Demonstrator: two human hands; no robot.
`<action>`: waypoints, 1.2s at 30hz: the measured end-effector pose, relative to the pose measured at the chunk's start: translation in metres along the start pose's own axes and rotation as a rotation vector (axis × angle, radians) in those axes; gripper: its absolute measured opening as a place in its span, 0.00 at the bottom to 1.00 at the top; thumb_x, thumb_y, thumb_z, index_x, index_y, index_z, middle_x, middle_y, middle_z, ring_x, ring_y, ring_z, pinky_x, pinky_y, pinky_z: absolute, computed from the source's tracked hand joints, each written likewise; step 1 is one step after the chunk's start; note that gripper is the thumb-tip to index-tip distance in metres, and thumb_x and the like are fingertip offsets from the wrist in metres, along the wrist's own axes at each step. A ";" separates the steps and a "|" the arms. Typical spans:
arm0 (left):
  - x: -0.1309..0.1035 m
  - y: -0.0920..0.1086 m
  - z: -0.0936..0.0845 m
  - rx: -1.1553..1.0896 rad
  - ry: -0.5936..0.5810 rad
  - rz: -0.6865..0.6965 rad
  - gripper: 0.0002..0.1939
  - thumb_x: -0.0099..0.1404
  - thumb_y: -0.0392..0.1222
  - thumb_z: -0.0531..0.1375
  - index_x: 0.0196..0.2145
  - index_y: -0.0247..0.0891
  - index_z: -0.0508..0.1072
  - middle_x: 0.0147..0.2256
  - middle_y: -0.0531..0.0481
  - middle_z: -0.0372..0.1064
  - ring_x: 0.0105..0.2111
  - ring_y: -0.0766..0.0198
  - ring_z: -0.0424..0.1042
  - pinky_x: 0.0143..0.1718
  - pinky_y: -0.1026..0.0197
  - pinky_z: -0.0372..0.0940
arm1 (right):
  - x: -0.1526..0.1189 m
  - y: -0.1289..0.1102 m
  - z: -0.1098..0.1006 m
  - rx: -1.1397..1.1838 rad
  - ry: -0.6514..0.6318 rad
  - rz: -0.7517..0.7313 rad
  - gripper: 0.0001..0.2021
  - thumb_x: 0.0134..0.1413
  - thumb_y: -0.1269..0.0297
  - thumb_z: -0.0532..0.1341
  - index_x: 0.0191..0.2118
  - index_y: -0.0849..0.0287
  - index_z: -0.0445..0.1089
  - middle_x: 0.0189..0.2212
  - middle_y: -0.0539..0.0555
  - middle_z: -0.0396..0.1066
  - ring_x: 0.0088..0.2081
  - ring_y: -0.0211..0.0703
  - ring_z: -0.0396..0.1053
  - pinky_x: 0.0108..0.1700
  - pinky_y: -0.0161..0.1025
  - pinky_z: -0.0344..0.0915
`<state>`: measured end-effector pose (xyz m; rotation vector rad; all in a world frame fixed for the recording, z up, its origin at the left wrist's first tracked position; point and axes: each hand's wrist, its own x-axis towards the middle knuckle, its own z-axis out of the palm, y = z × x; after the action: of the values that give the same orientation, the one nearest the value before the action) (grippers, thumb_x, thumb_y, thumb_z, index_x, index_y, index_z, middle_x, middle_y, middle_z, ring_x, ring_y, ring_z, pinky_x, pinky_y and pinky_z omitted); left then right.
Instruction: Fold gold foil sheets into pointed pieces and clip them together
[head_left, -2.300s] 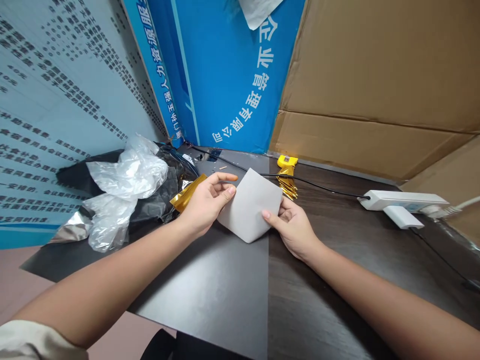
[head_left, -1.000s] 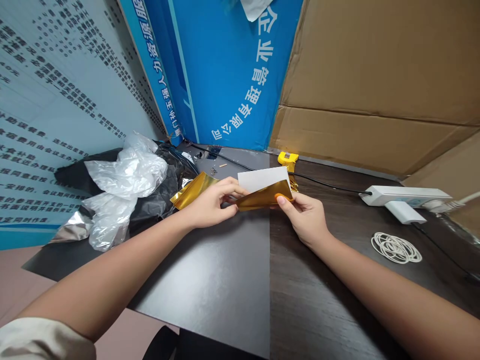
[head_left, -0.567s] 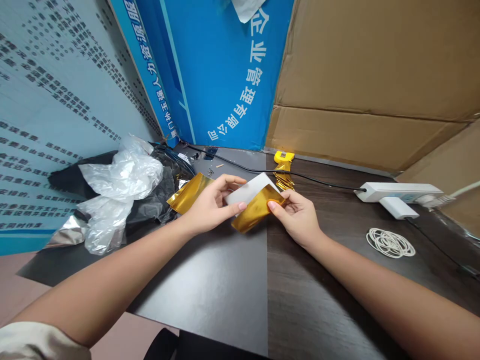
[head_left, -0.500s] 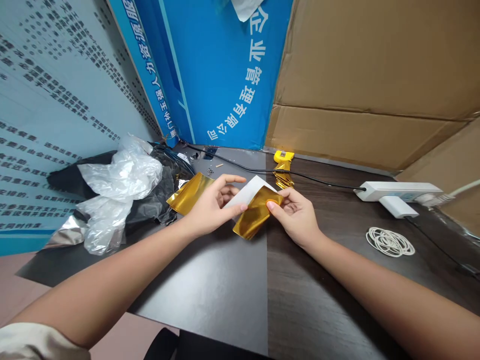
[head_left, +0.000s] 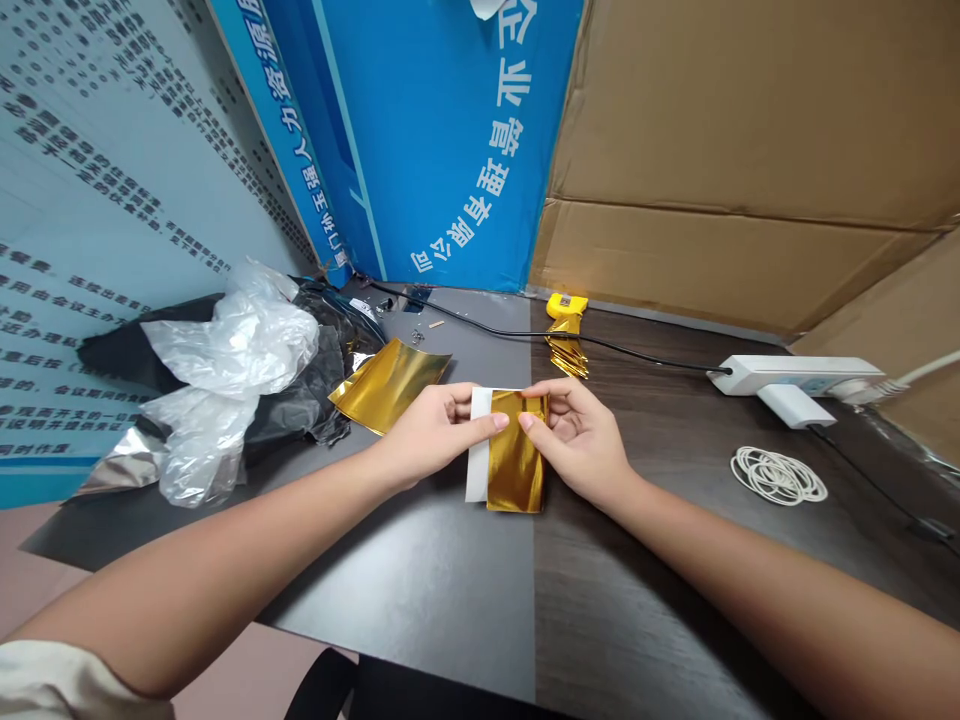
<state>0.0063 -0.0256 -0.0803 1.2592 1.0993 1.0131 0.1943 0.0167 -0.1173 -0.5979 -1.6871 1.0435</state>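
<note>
Between my two hands is a sheet of gold foil paper (head_left: 516, 465), partly folded over so that a strip of its white back shows on the left. My left hand (head_left: 442, 430) pinches it near the upper left, thumb on the gold face and fingers behind. At the upper right edge my right hand (head_left: 581, 430) pinches it the same way, thumb in front. The paper hangs upright, just above the table. Beyond my left hand lies a flat gold foil sheet (head_left: 390, 385) on the grey table top (head_left: 420, 590).
Crumpled clear plastic (head_left: 255, 335) and black plastic (head_left: 300, 400) lie at the left. A yellow tool (head_left: 566, 305) and folded gold strips (head_left: 568, 350) sit at the back. To the right are a power strip (head_left: 802, 375), a coiled white cord (head_left: 778, 475) and a black cable (head_left: 487, 327).
The gold foil paper has turned from slanted to upright, with less white showing. My left hand has closed on its left side; my right hand keeps its pinch.
</note>
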 end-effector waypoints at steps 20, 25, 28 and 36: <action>-0.001 -0.004 -0.001 0.323 0.090 0.180 0.20 0.66 0.55 0.60 0.29 0.33 0.69 0.25 0.54 0.59 0.25 0.70 0.57 0.27 0.66 0.53 | -0.005 -0.003 -0.006 -0.200 -0.089 0.008 0.09 0.60 0.62 0.62 0.42 0.60 0.74 0.28 0.54 0.75 0.20 0.33 0.63 0.21 0.34 0.58; 0.000 -0.004 -0.001 0.323 0.088 0.172 0.20 0.66 0.55 0.59 0.30 0.32 0.70 0.26 0.53 0.60 0.26 0.69 0.59 0.27 0.65 0.54 | -0.004 -0.004 -0.005 -0.189 -0.104 -0.009 0.08 0.61 0.62 0.62 0.42 0.60 0.74 0.29 0.54 0.75 0.20 0.32 0.62 0.22 0.33 0.58; 0.000 -0.004 -0.001 0.324 0.086 0.168 0.20 0.66 0.55 0.59 0.30 0.32 0.70 0.26 0.53 0.60 0.26 0.69 0.59 0.27 0.65 0.54 | -0.003 -0.005 -0.004 -0.181 -0.109 -0.019 0.08 0.60 0.63 0.62 0.42 0.61 0.74 0.29 0.54 0.75 0.20 0.32 0.61 0.22 0.33 0.58; 0.000 -0.005 -0.001 0.313 0.070 0.169 0.20 0.67 0.56 0.59 0.31 0.33 0.69 0.26 0.53 0.61 0.26 0.69 0.59 0.28 0.65 0.55 | -0.005 -0.005 -0.005 -0.223 -0.106 0.052 0.10 0.61 0.59 0.62 0.42 0.58 0.74 0.25 0.51 0.72 0.20 0.34 0.61 0.22 0.35 0.59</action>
<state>0.0050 -0.0258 -0.0857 1.5998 1.2558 1.0445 0.2010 0.0117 -0.1150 -0.7444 -1.9054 0.9433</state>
